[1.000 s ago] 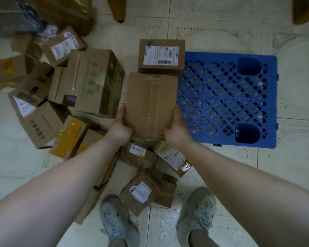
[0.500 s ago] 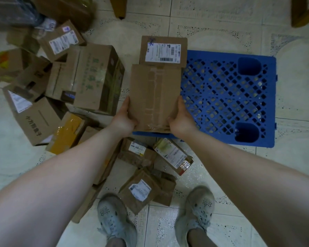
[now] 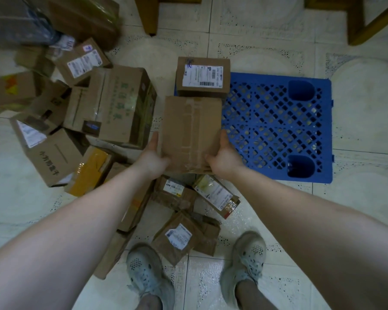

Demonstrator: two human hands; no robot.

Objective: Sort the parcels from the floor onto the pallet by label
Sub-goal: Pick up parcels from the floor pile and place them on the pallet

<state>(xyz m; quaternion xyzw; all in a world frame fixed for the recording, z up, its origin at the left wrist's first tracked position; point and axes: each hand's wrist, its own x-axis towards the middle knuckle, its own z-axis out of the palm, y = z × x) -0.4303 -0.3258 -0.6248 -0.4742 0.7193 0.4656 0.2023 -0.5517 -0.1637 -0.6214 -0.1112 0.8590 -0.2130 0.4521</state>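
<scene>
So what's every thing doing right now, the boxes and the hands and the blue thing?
Plain taped box: held from both sides, taped face up, no label showing.
Left hand: grips the box's left edge.
Right hand: grips its right edge.
Blue plastic pallet: flat on the floor.
Labelled box: lies on the pallet's far left corner, label up.
Green-printed carton: on the floor, taped shut.
Parcel by the shoes: on the floor, label up.

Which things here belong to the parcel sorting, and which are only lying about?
Belong to the job:
- taped box, held by the left hand and right hand
- blue pallet
- labelled box on the pallet's far left corner
- heap of parcels on the floor

Just lying about:
- wooden leg
- wooden frame at the top right
</scene>
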